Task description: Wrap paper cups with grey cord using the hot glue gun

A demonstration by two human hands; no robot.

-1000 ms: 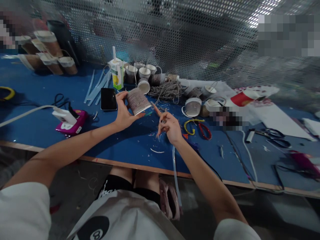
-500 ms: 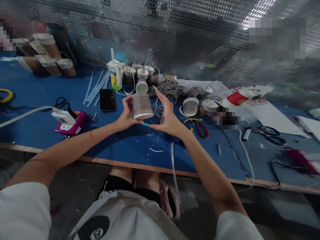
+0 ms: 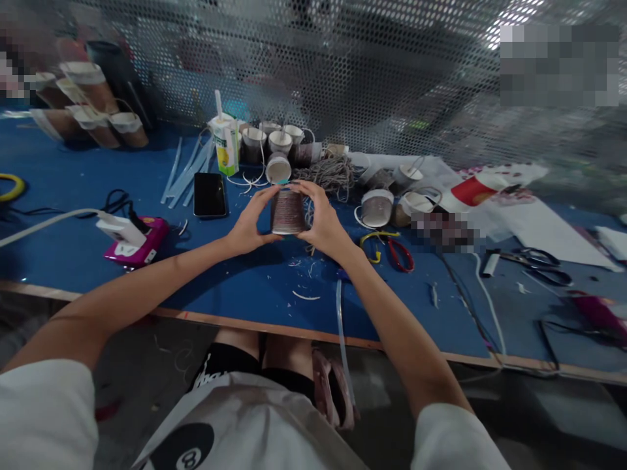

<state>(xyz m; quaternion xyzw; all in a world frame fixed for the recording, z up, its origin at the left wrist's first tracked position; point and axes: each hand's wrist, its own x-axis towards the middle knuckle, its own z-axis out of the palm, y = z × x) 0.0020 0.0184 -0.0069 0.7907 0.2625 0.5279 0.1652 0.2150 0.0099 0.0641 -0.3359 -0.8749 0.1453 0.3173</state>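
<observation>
So we've got the wound spool near the middle of the frame, left hand and right hand gripping it from either side, fingers part-open around it, thumbs by the near rim and fingertips at the far end, probably so it can't tip. Cord tangle sits above centre, phone left of centre, presumably so we have elbow room

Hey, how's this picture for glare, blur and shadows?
Head view: bright glare shows through the perforated screen at upper right; the brown cups at far left look soft; the cord-wound spool is clearer; dim shadow darkens the blue table below the hands; pixelated blocks hide some patches.
</observation>
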